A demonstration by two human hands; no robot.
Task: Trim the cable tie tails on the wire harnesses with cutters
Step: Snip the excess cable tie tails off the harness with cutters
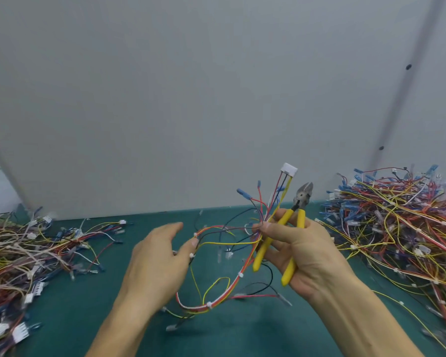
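While the right hand (301,253) is raised above the green mat (88,305), I record it gripping one pair of yellow-handled cutters (300,219). The fingers curl round both handles and the metal head points up and away from me. Whether the blades meet, I cannot tell. The same hand's thumb and forefinger pinch the wire harness (241,275) against the inner handle, just below the point where its wires fan upward.

The left hand (157,256) holds nothing. Its fingers are straight and loosely together, palm turned toward the harness. The thumb tip lies just beside the near side of the hanging loop, but motion blur prevents confirming contact.

Counts:
- Hands: two.
- Cutters: one pair.
- Harness in hand: one. It hangs from the right hand in a loop down toward the mat, between the two hands.
- White cable ties (209,304) on that loop: four that I can make out.
- White connector (289,170) at the top of the fan: one, with two blue terminals (241,192) clearly visible beside it.
- Loose harness heaps: two, a left pile (23,253) and a larger right pile (397,228), both on the mat and well apart.

A grey panel (216,99) stands behind the mat.
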